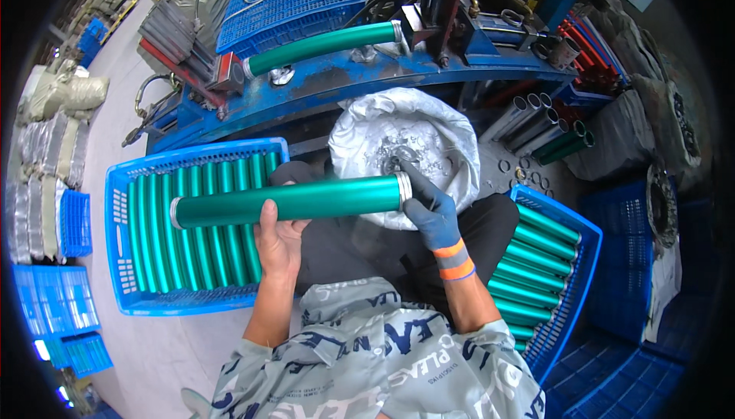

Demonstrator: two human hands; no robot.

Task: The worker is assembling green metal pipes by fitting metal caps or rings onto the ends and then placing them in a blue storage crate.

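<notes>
A green metal tube (329, 199) lies nearly level across my lap, with a silver ring on each end. Bare, my left hand (277, 244) grips it near the middle, the thumb on the near side and the fingers mostly hidden behind. My right hand (430, 208), in a blue and orange glove, closes round the ringed right end (403, 189). Just beyond the tube stands a white sack (354, 134) with small shiny metal pieces inside. On the blue machine bench (321, 91) another green tube (329, 46) rests between two end fixtures.
To the left a blue crate (119, 266) holds a row of green tubes; a second blue crate (586, 266) with tubes stands at my right. Loose rings (528, 178) and upright metal tubes (536, 124) are on the floor past the sack. Stacked blue crates (61, 296) line the far left.
</notes>
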